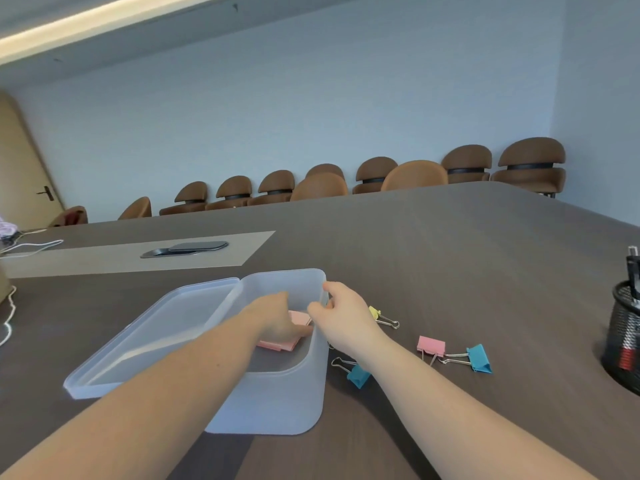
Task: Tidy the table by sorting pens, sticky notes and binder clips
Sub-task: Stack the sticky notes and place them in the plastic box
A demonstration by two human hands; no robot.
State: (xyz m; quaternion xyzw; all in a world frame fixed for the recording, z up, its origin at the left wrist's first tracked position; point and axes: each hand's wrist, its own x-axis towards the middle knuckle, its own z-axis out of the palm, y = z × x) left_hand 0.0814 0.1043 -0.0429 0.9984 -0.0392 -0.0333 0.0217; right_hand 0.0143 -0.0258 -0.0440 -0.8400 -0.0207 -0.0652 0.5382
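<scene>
While the left hand [277,318] reaches down into the clear box [277,400], its fingers rest on the pink notes [298,318] lying on the box floor; whether they grip the pad or only press it I cannot tell. The right hand [341,315] sits at the box's right wall, thumb and fingers curled narrow over the rim, apparently pinching it. The lid [145,337] lies flat just left of the box, touching it. On the table [450,258] to the right lie four clips: a yellow clip [375,312] just beside the right hand, a pink clip [431,345] and a blue clip [479,358] with wire handles meeting, and another blue clip [358,375] partly under the right forearm. At the far right edge a black mesh cup [623,341] holds pens [633,268].
</scene>
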